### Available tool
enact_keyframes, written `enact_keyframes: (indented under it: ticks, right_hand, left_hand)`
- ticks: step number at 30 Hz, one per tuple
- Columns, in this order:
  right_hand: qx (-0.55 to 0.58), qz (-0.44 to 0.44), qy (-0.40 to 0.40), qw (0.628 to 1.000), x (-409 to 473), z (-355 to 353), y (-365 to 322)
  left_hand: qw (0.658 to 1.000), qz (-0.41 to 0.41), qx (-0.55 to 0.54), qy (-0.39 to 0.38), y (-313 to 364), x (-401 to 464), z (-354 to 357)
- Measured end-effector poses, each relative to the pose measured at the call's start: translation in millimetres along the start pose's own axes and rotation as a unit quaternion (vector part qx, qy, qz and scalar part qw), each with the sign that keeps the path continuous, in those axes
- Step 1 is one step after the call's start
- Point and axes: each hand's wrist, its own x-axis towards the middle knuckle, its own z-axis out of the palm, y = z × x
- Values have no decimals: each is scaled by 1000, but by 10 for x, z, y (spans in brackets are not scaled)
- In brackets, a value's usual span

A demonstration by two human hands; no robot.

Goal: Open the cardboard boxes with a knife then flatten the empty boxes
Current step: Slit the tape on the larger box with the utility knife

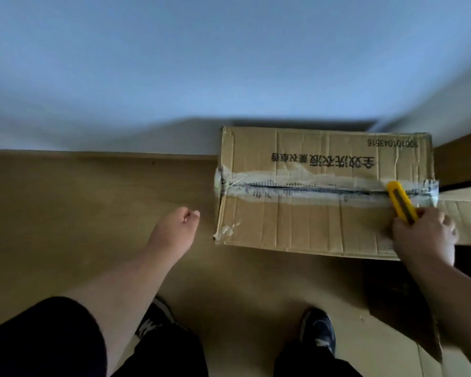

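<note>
— What does the head view show?

— A closed cardboard box (324, 191) sits on the floor (93, 200) against a pale wall (229, 63), right of centre. A strip of clear tape (297, 186) runs along the seam between its top flaps, with black print above it.

— And the hands?

— The right hand (423, 235) grips a yellow knife (401, 202), fingers curled round the handle. The knife's tip rests on the tape near the right end of the seam. The left hand (178, 227) hangs over the floor just left of the box, apart from it, fingers curled into a loose fist, holding nothing.

— Anything else around?

— More cardboard (462, 210) lies to the right of the box, and a dark flattened piece (400, 303) lies on the floor in front of it. Two dark shoes (317, 330) show at the bottom.
</note>
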Motion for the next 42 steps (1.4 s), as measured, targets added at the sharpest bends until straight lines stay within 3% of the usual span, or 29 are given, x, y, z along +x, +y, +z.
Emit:
enact_keyframes:
  ticks: [5, 8, 10, 15, 18, 23, 27, 34, 36, 40, 42]
  right_hand:
    - [82, -66, -10, 994, -209, 37, -514]
    - [219, -112, -8, 969, -537, 50, -899]
    - [310, -142, -64, 938, -777, 136, -1150]
    - [309, -224, -264, 886, -1162, 556, -1423]
    - [309, -260, -335, 851, -1192, 676, -1469]
    - [308, -232, -336, 859, -1129, 716, -1432]
    - [340, -189, -381, 839, -1264, 665, -1465]
    - [295, -218, -333, 869, -1199, 747, -1503]
    - [335, -203, -359, 847, -1225, 703, -1516]
    - [421, -174, -453, 766, -1320, 636, -1500]
    - [425, -178, -460, 759, -1356, 643, -1507]
  left_hand:
    - [993, 71, -93, -13, 79, 324, -59]
    - [986, 122, -112, -25, 167, 583, -49]
    - [979, 165, -114, -25, 217, 765, 5]
    - [952, 241, -180, -52, 143, 1130, 184]
    - [941, 269, -199, -46, 130, 1247, 271]
    - [939, 243, -235, -53, 212, 1334, 282]
    - [926, 233, -284, -86, 218, 1314, 297]
    - [915, 254, -293, -110, 239, 1370, 287]
    - [918, 255, -286, -109, 208, 1352, 284]
    - [919, 264, -265, -126, 116, 1334, 276]
    - [915, 260, -276, -138, 99, 1315, 260]
